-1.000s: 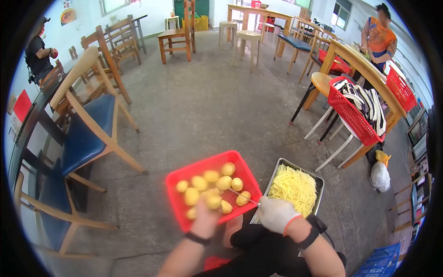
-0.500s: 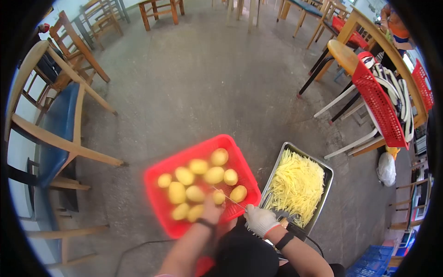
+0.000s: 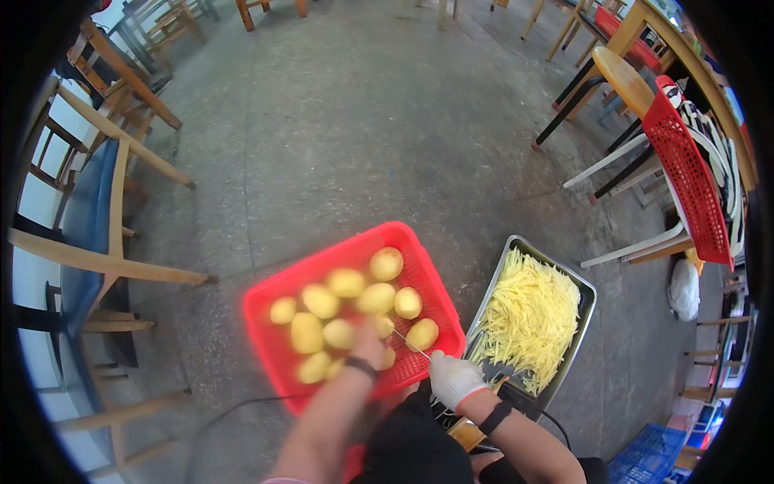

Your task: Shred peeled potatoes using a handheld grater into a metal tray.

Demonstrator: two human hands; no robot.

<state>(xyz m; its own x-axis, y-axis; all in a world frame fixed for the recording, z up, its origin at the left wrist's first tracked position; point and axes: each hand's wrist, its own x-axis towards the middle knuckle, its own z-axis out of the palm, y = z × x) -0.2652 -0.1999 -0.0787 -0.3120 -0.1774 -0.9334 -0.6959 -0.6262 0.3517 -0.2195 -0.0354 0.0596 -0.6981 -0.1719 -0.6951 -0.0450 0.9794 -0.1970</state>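
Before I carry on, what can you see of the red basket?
The red basket is rectangular, apparently plastic, with rounded corners and a perforated floor. It sits upright, angled in view, left of the metal tray. Whole yellow potatoes lie spread in it. The left hand reaches over its near side; the gloved right hand is near its right corner, contact unclear.

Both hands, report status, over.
Left hand holding potato, red basket. Gloved right hand gripping thin rod, far end at potato. Metal tray of yellow shreds beside right hand.

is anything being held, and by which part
The right hand grips a thin rod by its near end. The left hand touches a potato; its grip is blurred.
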